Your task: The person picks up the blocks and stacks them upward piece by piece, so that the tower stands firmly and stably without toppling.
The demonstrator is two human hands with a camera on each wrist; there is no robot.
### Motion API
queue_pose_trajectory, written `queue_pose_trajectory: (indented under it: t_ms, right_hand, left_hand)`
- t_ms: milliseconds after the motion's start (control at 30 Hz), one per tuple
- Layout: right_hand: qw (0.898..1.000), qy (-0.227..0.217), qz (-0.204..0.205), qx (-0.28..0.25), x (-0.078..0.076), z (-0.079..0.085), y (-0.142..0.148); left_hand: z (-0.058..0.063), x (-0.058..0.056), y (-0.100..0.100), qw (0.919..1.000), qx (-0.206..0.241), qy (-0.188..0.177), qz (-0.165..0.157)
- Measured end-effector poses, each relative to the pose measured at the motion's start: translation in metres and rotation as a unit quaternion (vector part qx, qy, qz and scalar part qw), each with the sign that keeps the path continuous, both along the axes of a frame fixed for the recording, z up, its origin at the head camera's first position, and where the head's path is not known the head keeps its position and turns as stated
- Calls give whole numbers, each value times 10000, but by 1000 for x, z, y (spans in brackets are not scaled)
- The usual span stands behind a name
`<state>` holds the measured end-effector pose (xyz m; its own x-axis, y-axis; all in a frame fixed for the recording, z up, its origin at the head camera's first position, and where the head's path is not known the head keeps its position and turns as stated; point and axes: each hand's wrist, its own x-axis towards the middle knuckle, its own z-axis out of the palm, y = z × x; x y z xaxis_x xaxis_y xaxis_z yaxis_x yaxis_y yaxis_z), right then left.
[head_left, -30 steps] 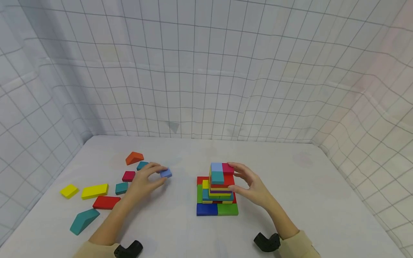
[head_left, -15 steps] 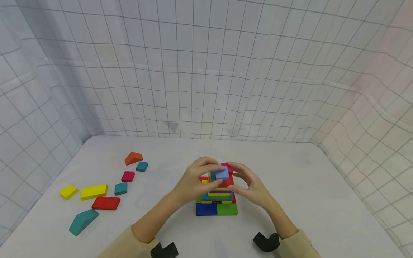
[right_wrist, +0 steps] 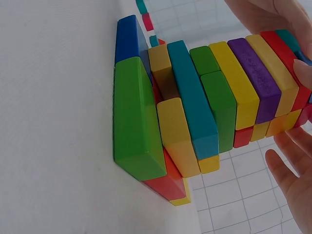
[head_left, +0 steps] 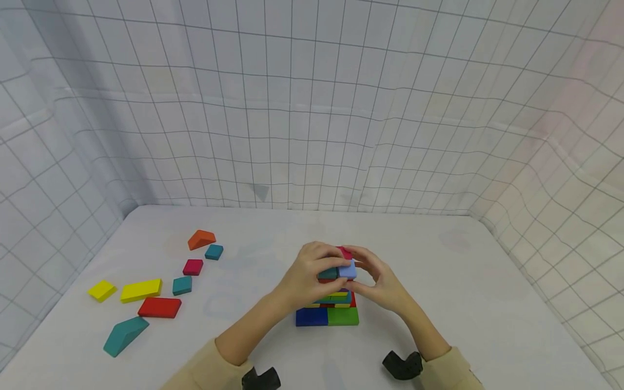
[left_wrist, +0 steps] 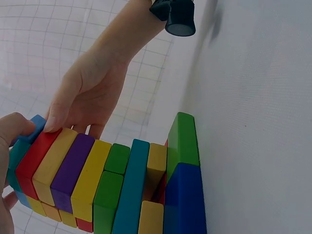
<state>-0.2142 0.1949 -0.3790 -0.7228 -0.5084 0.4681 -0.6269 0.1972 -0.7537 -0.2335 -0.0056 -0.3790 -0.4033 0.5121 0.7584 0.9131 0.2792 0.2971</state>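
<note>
A stepped tower of coloured wooden blocks (head_left: 343, 316) stands in the middle of the table. My left hand (head_left: 308, 273) reaches across its top and pinches a light blue block (head_left: 347, 270) at the front right corner, beside a teal block (head_left: 329, 273). On the tower's right side, my right hand (head_left: 385, 279) grips the upper layers. In the left wrist view its thumb (left_wrist: 56, 117) lies against the red block (left_wrist: 39, 158) of an upper layer. Its other fingers (right_wrist: 285, 170) curve round the back in the right wrist view. My left hand hides part of the tower's left side.
Loose blocks lie on the left of the white table (head_left: 439, 303): yellow (head_left: 141, 291), red (head_left: 160, 307), teal (head_left: 125, 335), crimson (head_left: 193, 267) and orange (head_left: 201, 239) among them. A white gridded curtain (head_left: 312, 135) surrounds the table's back and sides.
My left hand has carried the light blue block from the left over to the tower top, then lowered it to the front right corner. My right hand has stayed at the tower.
</note>
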Motion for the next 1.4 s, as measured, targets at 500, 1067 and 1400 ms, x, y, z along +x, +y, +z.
queue_pose_trajectory:
  t_ms: [500, 1067, 1400]
  right_hand:
    - [9998, -177, 9, 36, -12, -19, 8]
    - [10000, -41, 17, 53, -12, -17, 8]
    - [9999, -78, -22, 60, -12, -18, 8]
  left_hand:
    - [-10, -2, -9, 9997, 2, 5, 257]
    - [-14, -1, -28, 9647, 664, -2512, -415]
    - [-11, -1, -37, 9643, 555, -2572, -293]
